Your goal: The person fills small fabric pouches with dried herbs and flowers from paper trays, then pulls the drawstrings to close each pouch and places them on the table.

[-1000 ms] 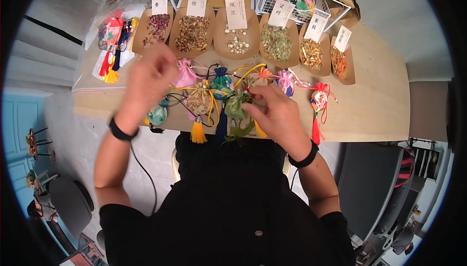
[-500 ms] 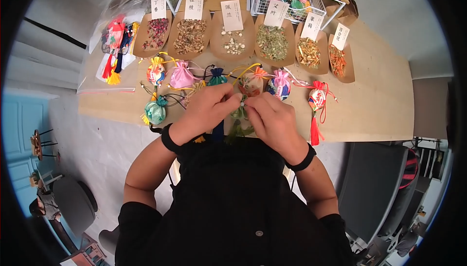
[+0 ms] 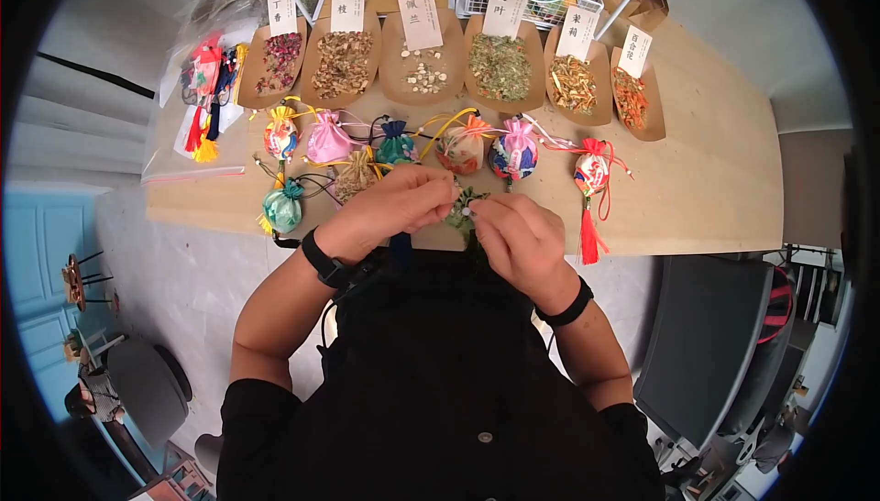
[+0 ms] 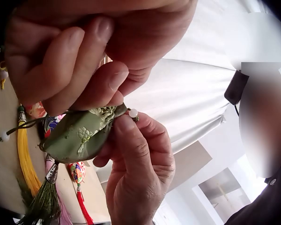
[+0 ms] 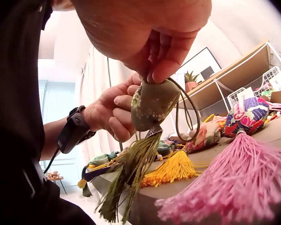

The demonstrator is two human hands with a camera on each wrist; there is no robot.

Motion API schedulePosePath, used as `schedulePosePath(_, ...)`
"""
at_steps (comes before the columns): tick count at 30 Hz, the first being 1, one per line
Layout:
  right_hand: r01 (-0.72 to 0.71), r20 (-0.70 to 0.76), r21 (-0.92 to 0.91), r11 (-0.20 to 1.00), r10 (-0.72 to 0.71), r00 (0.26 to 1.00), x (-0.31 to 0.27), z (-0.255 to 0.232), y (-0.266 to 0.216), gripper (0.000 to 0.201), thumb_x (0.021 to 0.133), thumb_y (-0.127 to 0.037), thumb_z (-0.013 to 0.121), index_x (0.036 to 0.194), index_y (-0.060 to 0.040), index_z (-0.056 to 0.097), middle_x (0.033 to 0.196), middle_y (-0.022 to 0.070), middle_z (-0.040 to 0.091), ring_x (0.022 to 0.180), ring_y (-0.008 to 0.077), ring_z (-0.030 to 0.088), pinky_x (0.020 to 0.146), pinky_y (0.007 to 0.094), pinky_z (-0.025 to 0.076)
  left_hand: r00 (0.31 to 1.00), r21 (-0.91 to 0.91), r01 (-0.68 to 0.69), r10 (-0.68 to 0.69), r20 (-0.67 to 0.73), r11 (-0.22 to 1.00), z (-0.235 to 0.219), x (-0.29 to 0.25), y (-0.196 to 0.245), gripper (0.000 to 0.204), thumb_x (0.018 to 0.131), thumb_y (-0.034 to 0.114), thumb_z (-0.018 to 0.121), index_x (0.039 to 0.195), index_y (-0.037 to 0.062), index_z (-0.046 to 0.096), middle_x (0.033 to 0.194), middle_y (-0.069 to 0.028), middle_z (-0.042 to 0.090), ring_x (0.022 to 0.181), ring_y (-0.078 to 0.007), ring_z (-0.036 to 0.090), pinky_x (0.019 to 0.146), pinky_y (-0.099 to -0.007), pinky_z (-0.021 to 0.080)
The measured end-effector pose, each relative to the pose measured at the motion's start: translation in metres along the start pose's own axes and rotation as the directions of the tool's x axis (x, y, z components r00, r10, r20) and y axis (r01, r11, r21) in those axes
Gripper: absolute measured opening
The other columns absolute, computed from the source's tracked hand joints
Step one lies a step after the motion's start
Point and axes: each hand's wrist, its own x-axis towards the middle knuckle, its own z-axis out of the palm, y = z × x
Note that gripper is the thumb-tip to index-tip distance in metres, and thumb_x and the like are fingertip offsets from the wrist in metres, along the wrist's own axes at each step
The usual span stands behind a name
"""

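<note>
A green embroidered pouch [image 4: 79,136] with a dark green tassel [image 5: 131,173] hangs between the two hands, above the table's near edge. The right hand [image 3: 521,237] pinches its gathered top between thumb and fingers, by a small white bead [image 4: 133,113]. Close on the pouch's other side, the left hand [image 3: 390,208] has curled fingers against the neck and cord; its fingertips [image 4: 117,79] touch there in the left wrist view. A dark cord [image 5: 195,112] loops down beside the pouch in the right wrist view.
Several drawstring pouches, including a pink one [image 3: 328,139] and a red one [image 3: 592,171], lie on the table [image 3: 697,189]. Behind them stand paper trays of dried herbs [image 3: 500,70] with cards. A wire basket [image 3: 536,1] is at the back, packaged tassels [image 3: 209,88] at the left.
The left hand came from the left side of the table to the green pouch beside the right hand. Both hands now hold it slightly apart at its top, and the head view has shifted.
</note>
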Motion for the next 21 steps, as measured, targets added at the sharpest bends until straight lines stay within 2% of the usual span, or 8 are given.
schedulePosePath(2, -0.018, -0.012, 0.007, 1.0, 0.018, 1.0, -0.002, -0.002, 0.001, 0.027, 0.081, 0.003, 0.079, 0.107, -0.0006, 0.07, 0.096, 0.0106, 0.069, 0.077, 0.027, 0.07, 0.064, 0.0353, 0.057, 0.998, -0.018, -0.04, 0.041, 0.049, 0.999, 0.002, 0.001, 0.001, 0.023, 0.1, 0.023, 0.057, 0.081, 0.0102, 0.058, 0.072, 0.0066, 0.049, 0.058, -0.0031, 0.037, 0.053, -0.0228, 0.026)
schedulePosePath(4, -0.04, -0.021, 0.023, 0.999, 0.041, 0.999, -0.003, 0.0, 0.001, 0.026, 0.083, 0.003, 0.078, 0.108, -0.0006, 0.07, 0.095, 0.011, 0.069, 0.075, 0.0263, 0.069, 0.064, 0.0338, 0.057, 0.995, -0.005, -0.098, 0.098, 0.019, 0.995, 0.003, 0.002, -0.001, 0.025, 0.1, 0.022, 0.058, 0.078, 0.0102, 0.057, 0.072, 0.008, 0.049, 0.062, -0.0011, 0.039, 0.053, -0.0227, 0.028)
schedulePosePath(7, -0.224, 0.007, 0.281, 0.933, 0.232, 0.973, -0.004, 0.0, -0.003, 0.021, 0.09, 0.002, 0.077, 0.109, -0.0015, 0.069, 0.093, 0.0086, 0.071, 0.074, 0.0174, 0.07, 0.064, 0.0295, 0.056, 0.964, 0.105, -0.258, 0.263, -0.037, 0.96, 0.003, 0.006, -0.011, 0.025, 0.097, 0.017, 0.062, 0.076, 0.0084, 0.054, 0.071, 0.0086, 0.049, 0.066, 0.0002, 0.041, 0.054, -0.023, 0.031)
schedulePosePath(10, -0.545, 0.132, 0.6, 0.586, 0.599, 0.789, -0.011, -0.001, -0.01, 0.017, 0.095, -0.001, 0.076, 0.11, -0.0016, 0.069, 0.093, 0.0055, 0.073, 0.076, 0.0078, 0.067, 0.065, 0.0253, 0.054, 0.909, 0.242, -0.382, 0.41, -0.074, 0.892, 0.007, 0.003, -0.015, 0.02, 0.094, 0.009, 0.063, 0.078, 0.0057, 0.052, 0.072, 0.008, 0.046, 0.067, -0.0002, 0.039, 0.056, -0.0242, 0.031)
schedulePosePath(13, -0.631, 0.227, 0.567, 0.53, 0.636, 0.738, -0.002, 0.002, -0.006, 0.018, 0.096, -0.003, 0.077, 0.111, -0.0017, 0.069, 0.092, 0.003, 0.073, 0.078, 0.0041, 0.065, 0.068, 0.0233, 0.054, 0.87, 0.326, -0.427, 0.482, -0.108, 0.843, 0.013, 0.0, -0.016, 0.017, 0.091, 0.004, 0.063, 0.078, 0.0041, 0.052, 0.072, 0.0075, 0.046, 0.066, -0.0004, 0.039, 0.056, -0.025, 0.032)
schedulePosePath(14, -0.653, 0.26, 0.506, 0.564, 0.622, 0.738, -0.002, 0.003, -0.005, 0.018, 0.095, -0.003, 0.078, 0.111, -0.0015, 0.069, 0.09, 0.0027, 0.073, 0.076, 0.0051, 0.066, 0.068, 0.0233, 0.054, 0.858, 0.348, -0.436, 0.5, -0.12, 0.83, 0.014, 0.0, -0.016, 0.017, 0.09, 0.003, 0.064, 0.078, 0.0038, 0.051, 0.071, 0.0074, 0.046, 0.066, -0.0004, 0.04, 0.056, -0.0252, 0.032)
schedulePosePath(17, -0.657, 0.265, 0.508, 0.557, 0.625, 0.734, 0.0, 0.007, -0.008, 0.017, 0.095, -0.003, 0.078, 0.11, -0.0012, 0.069, 0.089, 0.0034, 0.074, 0.075, 0.0049, 0.065, 0.066, 0.0227, 0.054, 0.825, 0.432, -0.447, 0.548, -0.139, 0.783, 0.014, 0.001, -0.019, 0.019, 0.088, 0.004, 0.065, 0.077, 0.0041, 0.05, 0.069, 0.0056, 0.044, 0.065, -0.0013, 0.039, 0.054, -0.0258, 0.031)
schedulePosePath(21, -0.805, 0.522, 0.547, 0.23, 0.658, 0.543, 0.007, -0.008, -0.004, 0.011, 0.098, -0.005, 0.074, 0.107, -0.0007, 0.07, 0.09, 0.0052, 0.075, 0.071, 0.0059, 0.065, 0.06, 0.0225, 0.052, 0.708, 0.535, -0.571, 0.704, -0.064, 0.622, 0.018, -0.005, -0.02, 0.02, 0.082, 0.003, 0.066, 0.075, 0.0046, 0.047, 0.065, 0.0007, 0.041, 0.059, -0.006, 0.039, 0.051, -0.0285, 0.03)
